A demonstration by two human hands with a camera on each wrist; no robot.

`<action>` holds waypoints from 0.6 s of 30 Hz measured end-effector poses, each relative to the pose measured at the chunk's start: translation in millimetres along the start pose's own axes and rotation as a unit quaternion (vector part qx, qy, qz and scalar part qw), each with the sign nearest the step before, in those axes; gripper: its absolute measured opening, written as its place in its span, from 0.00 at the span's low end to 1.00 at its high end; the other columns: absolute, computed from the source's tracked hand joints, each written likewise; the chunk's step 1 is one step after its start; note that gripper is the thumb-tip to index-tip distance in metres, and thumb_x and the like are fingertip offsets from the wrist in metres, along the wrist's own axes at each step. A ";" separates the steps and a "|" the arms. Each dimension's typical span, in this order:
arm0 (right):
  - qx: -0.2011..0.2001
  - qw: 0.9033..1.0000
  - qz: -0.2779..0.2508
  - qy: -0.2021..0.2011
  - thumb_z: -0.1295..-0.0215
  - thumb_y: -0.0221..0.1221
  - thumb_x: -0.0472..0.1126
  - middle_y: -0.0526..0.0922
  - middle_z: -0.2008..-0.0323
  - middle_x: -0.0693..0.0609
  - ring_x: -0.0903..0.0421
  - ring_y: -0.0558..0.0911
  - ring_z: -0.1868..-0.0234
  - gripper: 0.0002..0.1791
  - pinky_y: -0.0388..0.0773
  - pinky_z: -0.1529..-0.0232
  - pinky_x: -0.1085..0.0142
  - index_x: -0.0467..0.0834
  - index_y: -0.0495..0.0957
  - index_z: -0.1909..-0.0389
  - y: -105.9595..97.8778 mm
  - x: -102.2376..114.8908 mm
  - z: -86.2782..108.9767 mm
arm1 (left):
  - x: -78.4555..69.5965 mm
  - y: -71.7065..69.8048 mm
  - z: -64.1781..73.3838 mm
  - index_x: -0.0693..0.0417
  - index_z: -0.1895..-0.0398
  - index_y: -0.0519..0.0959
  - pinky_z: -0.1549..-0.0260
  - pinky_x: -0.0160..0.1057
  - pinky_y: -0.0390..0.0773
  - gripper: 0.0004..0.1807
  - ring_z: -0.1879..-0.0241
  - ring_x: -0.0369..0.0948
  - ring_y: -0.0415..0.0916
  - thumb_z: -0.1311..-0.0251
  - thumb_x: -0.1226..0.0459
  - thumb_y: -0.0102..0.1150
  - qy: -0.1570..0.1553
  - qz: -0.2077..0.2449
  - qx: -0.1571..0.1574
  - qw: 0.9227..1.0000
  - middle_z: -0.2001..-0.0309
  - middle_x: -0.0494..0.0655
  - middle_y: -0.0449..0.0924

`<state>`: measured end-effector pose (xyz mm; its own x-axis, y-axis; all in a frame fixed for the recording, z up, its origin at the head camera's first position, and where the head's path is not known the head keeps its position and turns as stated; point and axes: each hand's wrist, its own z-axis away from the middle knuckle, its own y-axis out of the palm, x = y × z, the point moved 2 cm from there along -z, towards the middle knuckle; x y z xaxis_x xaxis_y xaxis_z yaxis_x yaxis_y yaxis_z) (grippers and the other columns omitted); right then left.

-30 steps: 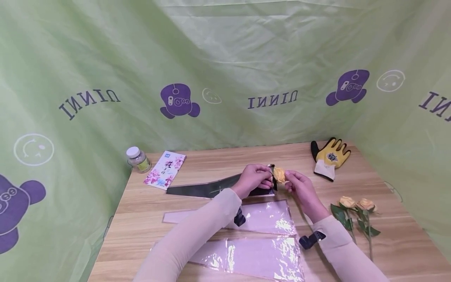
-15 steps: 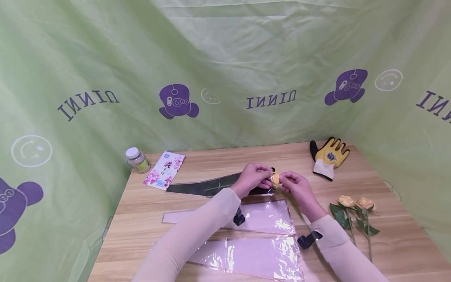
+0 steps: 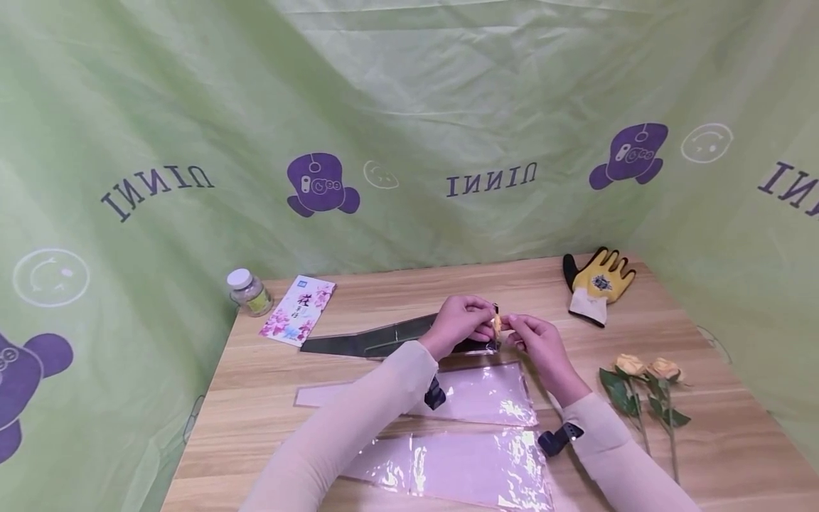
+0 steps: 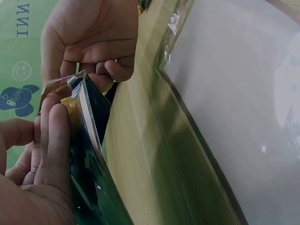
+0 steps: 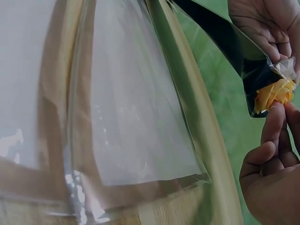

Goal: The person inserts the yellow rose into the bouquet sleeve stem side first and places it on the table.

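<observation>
My left hand [image 3: 457, 326] grips the mouth of a dark, clear-edged flower sleeve [image 3: 345, 344] that lies along the table's far side. An orange-yellow rose [image 5: 276, 92] has its bloom in that mouth, and its green stem [image 3: 379, 346] shows through the film further down. With curled fingers and thumb, my right hand [image 3: 544, 347] pinches the bloom from the outer side. In the left wrist view, clear film stands up around the petals [image 4: 70, 107] between the left fingers and the dark sheet. Most of the bloom is hidden there.
Two pale flower sleeves [image 3: 483, 391] lie flat nearer the body. Two more roses [image 3: 662, 371] rest at the right, and a yellow work glove [image 3: 604, 284] is behind them. A lidded jar [image 3: 251, 290] and a floral packet [image 3: 298, 309] stand at the back left.
The rose has moved left into the sleeve's mouth, its stem sliding further along inside. My right hand has followed it leftward, while my left hand keeps its place.
</observation>
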<state>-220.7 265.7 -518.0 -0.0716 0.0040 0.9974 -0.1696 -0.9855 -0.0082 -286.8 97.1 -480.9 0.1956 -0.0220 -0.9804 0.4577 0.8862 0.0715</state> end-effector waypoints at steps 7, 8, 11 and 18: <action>0.028 0.999 -0.006 0.017 0.22 0.55 0.53 0.87 0.63 0.51 0.58 0.80 0.69 0.26 0.79 0.71 0.71 0.30 0.82 0.48 3.9 -0.9 0.8 | -2.5 2.8 3.3 0.65 0.57 0.83 0.72 0.41 0.90 0.06 0.78 0.42 0.83 0.34 0.72 0.63 0.007 -0.003 0.012 1.000 0.69 0.58 0.85; 0.031 0.999 -0.009 0.020 0.22 0.54 0.54 0.86 0.64 0.50 0.58 0.80 0.69 0.27 0.79 0.71 0.71 0.31 0.82 0.48 3.8 -1.1 0.6 | -1.9 2.7 2.8 0.65 0.57 0.83 0.72 0.41 0.90 0.06 0.77 0.42 0.83 0.34 0.72 0.63 0.007 -0.005 0.010 1.000 0.69 0.58 0.85; 0.037 0.999 -0.006 0.022 0.22 0.51 0.58 0.86 0.63 0.47 0.58 0.80 0.68 0.30 0.77 0.73 0.72 0.33 0.82 0.47 3.7 -1.5 0.2 | -0.9 1.6 2.1 0.65 0.56 0.83 0.72 0.40 0.90 0.06 0.77 0.42 0.83 0.33 0.71 0.63 0.007 -0.010 0.004 1.000 0.69 0.56 0.85; 0.057 0.997 0.046 0.022 0.20 0.41 0.62 0.84 0.60 0.41 0.54 0.79 0.65 0.39 0.76 0.70 0.68 0.29 0.77 0.41 6.9 2.2 0.8 | -2.1 -0.1 3.5 0.65 0.56 0.83 0.72 0.41 0.90 0.06 0.77 0.43 0.84 0.34 0.71 0.63 0.010 -0.006 0.004 1.000 0.70 0.56 0.85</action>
<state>-221.2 258.7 -515.8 -0.1257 -0.0816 0.9887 -0.0482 -0.9949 -0.0882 -284.3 95.5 -478.2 0.1735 -0.0237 -0.9845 0.4674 0.8819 0.0612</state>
